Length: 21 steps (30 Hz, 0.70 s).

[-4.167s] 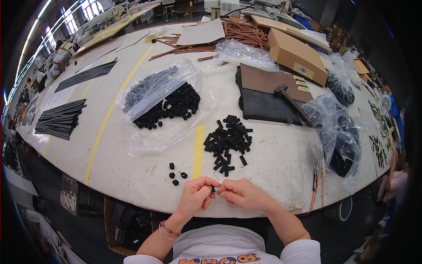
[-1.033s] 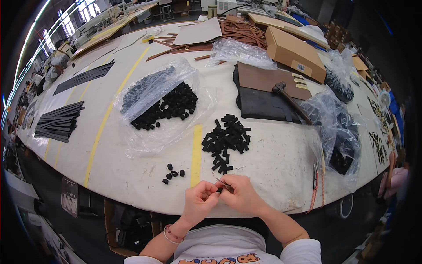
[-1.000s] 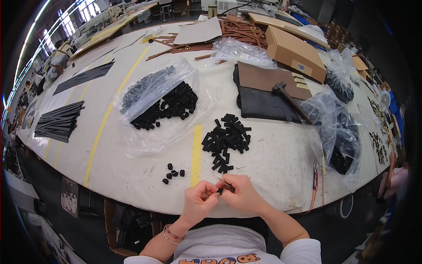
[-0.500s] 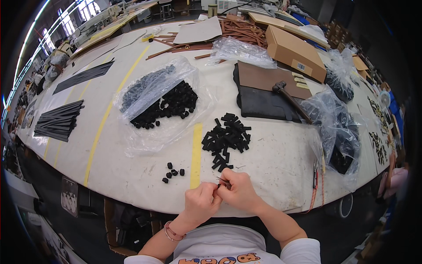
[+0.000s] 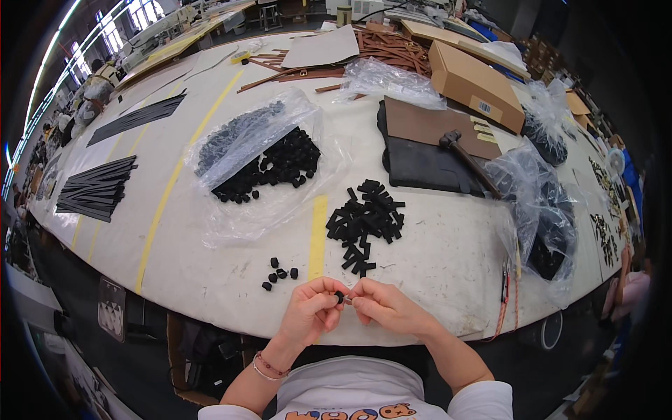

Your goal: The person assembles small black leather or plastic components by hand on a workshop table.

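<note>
My left hand (image 5: 313,308) pinches a small black loop (image 5: 340,297) between thumb and fingertips. Close beside it, my right hand (image 5: 383,305) grips a thin, metallic-looking piece (image 5: 348,299) whose tip meets the loop; its exact kind is too small to make out. Both hands are held together over the near table edge. Just beyond them lies a loose pile of short black strips (image 5: 365,220). To the left of my hands are several finished-looking black loops (image 5: 282,273).
A clear plastic bag (image 5: 280,115) spills many black loops. Long dark strips (image 5: 98,187) lie at far left. Right of centre, a hammer (image 5: 467,159) rests on brown and black sheets (image 5: 420,168). Scissors (image 5: 505,281) lie near the right edge, and a cardboard box (image 5: 476,84) stands behind.
My hands have turned and opened outward, bringing the black loop into view between the fingertips. The table scene has shifted slightly to the right with my head.
</note>
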Motion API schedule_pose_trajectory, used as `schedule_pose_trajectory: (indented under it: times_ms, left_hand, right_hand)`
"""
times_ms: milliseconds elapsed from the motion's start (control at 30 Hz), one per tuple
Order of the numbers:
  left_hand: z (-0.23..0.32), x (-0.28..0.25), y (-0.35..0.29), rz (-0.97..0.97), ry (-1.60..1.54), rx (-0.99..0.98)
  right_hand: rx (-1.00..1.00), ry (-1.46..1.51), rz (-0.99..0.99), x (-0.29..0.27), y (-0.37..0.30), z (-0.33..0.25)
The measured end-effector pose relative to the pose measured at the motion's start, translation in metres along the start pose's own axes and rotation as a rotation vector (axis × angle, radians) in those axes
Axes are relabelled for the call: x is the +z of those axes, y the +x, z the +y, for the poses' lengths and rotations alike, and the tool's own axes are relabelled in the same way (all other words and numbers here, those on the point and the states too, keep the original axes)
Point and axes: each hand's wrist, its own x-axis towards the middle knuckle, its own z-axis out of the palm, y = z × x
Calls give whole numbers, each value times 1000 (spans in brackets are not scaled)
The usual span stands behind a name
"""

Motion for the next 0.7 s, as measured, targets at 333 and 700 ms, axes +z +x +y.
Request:
schedule_pose_trajectory:
  times_ms: [333, 700]
  left_hand:
    - [4, 3, -2, -20, 88, -108]
    - [7, -2, 0, -120, 71, -174]
  right_hand:
    - [-5, 104, -143, -9, 2, 7]
    - [-55, 71, -205, -13, 4, 7]
